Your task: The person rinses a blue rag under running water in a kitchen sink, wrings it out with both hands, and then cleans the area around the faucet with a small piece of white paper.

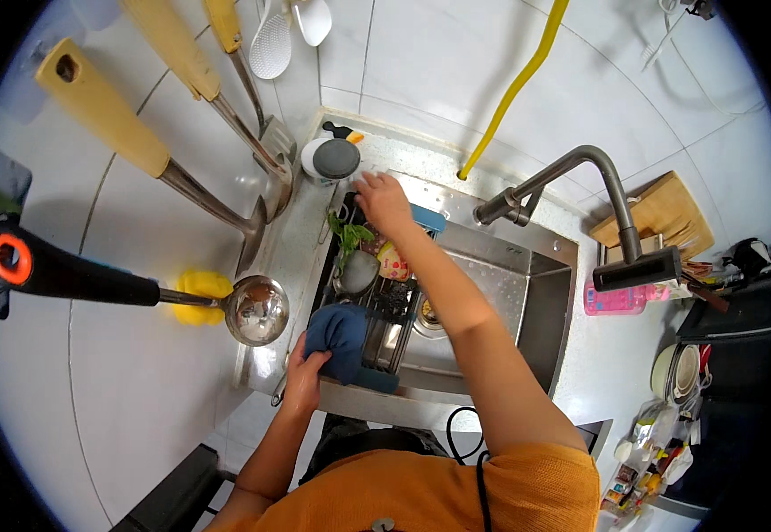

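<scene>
My left hand (304, 377) grips a bunched blue cloth (336, 341) at the near left corner of the sink (500, 266). Stretched across the sink, my right arm puts my right hand (383, 204) over the far end of a rack, fingers apart and no object visible in them. The rack has blue end pieces, one of them a far blue bar (428, 218), and lies over the sink's left part. On it are green leaves (348, 235), a pale rounded thing (359, 270) and a yellow-and-red patterned item (394, 262). My forearm hides part of the basin.
A ladle (257, 310) and yellow-handled spatulas (106, 111) hang at the left wall. Behind the sink stand a grey-lidded container (336, 160), a yellow hose (514, 89) and a faucet (611, 182). To the right are a pink bottle (614, 300) and a wooden board (665, 217).
</scene>
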Demonstrator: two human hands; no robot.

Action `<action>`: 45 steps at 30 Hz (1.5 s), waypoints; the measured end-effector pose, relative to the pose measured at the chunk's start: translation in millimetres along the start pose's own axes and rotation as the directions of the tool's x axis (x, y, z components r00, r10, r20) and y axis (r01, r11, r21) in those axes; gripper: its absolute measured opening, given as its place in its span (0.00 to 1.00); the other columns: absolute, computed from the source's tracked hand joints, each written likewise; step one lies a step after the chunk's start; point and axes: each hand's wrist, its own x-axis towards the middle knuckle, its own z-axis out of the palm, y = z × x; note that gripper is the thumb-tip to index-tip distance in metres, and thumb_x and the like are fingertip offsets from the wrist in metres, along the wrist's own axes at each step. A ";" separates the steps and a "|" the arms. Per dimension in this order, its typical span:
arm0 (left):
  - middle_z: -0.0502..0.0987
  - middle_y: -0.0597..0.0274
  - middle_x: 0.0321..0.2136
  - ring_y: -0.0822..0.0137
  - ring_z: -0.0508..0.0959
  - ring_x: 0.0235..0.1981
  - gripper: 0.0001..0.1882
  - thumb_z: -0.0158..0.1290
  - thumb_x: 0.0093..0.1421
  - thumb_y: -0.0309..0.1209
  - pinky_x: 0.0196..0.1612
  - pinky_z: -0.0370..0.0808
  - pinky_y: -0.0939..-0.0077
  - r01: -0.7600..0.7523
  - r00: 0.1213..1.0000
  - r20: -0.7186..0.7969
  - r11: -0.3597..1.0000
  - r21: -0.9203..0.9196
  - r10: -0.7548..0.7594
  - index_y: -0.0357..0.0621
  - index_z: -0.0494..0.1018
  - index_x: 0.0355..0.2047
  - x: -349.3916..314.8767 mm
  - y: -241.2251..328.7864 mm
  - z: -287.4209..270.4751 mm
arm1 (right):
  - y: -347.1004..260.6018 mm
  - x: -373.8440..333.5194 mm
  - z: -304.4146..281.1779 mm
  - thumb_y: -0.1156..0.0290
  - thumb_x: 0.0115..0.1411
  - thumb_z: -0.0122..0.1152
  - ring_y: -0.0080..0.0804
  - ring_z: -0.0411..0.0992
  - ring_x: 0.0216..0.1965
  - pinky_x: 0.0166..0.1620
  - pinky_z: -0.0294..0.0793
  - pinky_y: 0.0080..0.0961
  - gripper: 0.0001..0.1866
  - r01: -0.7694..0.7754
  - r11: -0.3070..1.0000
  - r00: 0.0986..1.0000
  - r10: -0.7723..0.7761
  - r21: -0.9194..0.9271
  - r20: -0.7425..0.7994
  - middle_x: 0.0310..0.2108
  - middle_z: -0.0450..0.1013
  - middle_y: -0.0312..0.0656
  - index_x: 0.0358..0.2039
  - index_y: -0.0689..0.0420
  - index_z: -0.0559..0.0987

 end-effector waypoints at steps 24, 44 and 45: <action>0.70 0.59 0.41 0.66 0.70 0.42 0.26 0.44 0.45 0.20 0.48 0.64 0.73 0.068 0.992 0.100 0.994 0.085 -0.077 0.37 0.62 0.48 -12.8 -8.1 13.6 | 59.9 -127.4 -97.3 0.66 0.55 0.46 0.46 0.65 0.46 0.48 0.65 0.35 0.15 -0.596 0.740 0.739 0.658 -0.311 0.149 0.44 0.68 0.51 0.40 0.59 0.72; 0.69 0.59 0.43 0.64 0.68 0.46 0.27 0.43 0.45 0.20 0.51 0.61 0.71 0.061 0.997 0.046 0.995 0.083 -0.065 0.39 0.62 0.50 -7.5 -25.7 10.6 | 95.4 -130.8 -49.2 0.76 0.47 0.48 0.36 0.66 0.39 0.45 0.67 0.29 0.15 -0.361 0.900 0.911 0.283 -0.245 -0.301 0.42 0.71 0.37 0.37 0.52 0.76; 0.68 0.58 0.45 0.62 0.67 0.47 0.28 0.43 0.45 0.20 0.52 0.60 0.69 0.063 0.996 0.050 0.993 0.098 -0.068 0.39 0.61 0.51 -7.2 -25.6 16.4 | 99.6 -137.8 -56.3 0.76 0.47 0.48 0.37 0.67 0.39 0.44 0.67 0.28 0.15 -0.355 0.904 0.916 0.285 -0.239 -0.282 0.41 0.71 0.37 0.36 0.52 0.77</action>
